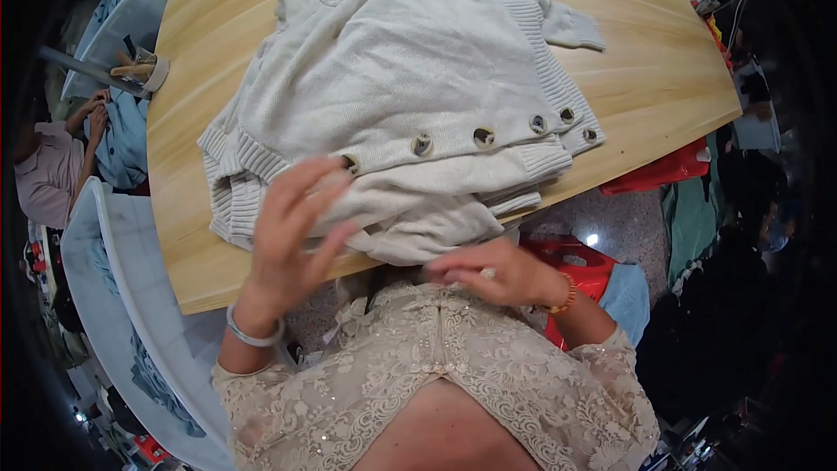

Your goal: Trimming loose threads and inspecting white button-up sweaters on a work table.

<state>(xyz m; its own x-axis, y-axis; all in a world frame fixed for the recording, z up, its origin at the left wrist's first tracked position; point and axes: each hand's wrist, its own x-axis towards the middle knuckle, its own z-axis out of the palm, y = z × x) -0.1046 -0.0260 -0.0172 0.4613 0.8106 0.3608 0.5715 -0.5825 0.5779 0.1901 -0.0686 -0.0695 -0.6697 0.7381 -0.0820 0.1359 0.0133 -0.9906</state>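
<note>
The cream knit sweater (410,70) lies on the counter (654,35), its folds reaching the near edge. It looks soft, floppy and light, so hold it by the thick ribbed bands (551,63), not the buttons (422,145). Your left grip (289,234) is spread wide in front of it, but I cannot tell whether your right grip (502,272) pinches any cloth.

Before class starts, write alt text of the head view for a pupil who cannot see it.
A cream knitted garment with dark buttons lies on a wood-grained table. The person's blurred left hand is over the garment's near side; the right hand is by the table's near edge.
</note>
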